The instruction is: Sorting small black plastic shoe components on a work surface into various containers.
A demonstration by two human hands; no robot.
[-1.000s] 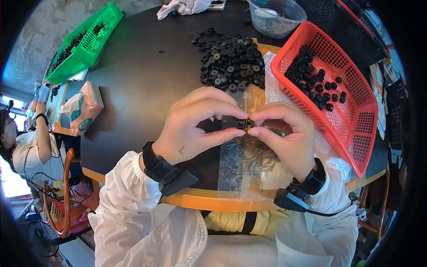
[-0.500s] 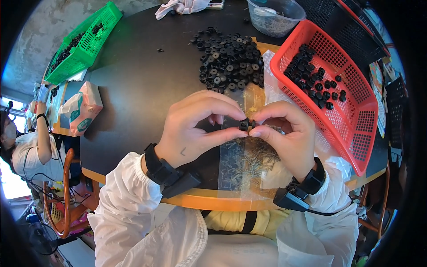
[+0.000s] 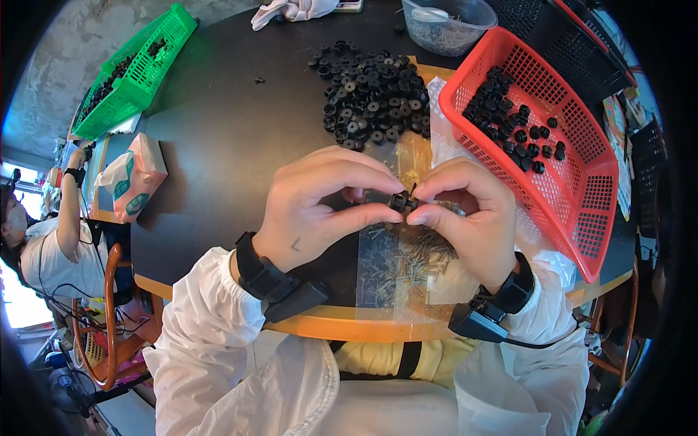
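Note:
Over the table's near side, my left hand (image 3: pixel 309 207) pinches a small black round plastic part (image 3: pixel 398 202) between thumb and forefinger. Facing it, my right hand (image 3: pixel 472 211) grips a thin black disc-like piece (image 3: pixel 414 195) by its edge. The two pieces meet or nearly meet between my fingertips; whether they are joined I cannot tell. Beneath my hands, many small metal pins or screws (image 3: pixel 414 265) lie scattered on a clear plastic sheet. Beyond my fingers is a heap of black round parts (image 3: pixel 374 98).
A red basket (image 3: pixel 542 189) at right holds several black parts. Behind it stand black crates (image 3: pixel 556 51) and a clear bowl (image 3: pixel 447 33). Far left are a green basket (image 3: pixel 149 76) and a tissue pack (image 3: pixel 138 178). Another person (image 3: pixel 62 247) sits at left.
The piece in my right hand has turned, and its thin edge now stands up between my fingertips. Both hands stay almost in place. The other person's hand at left has risen slightly.

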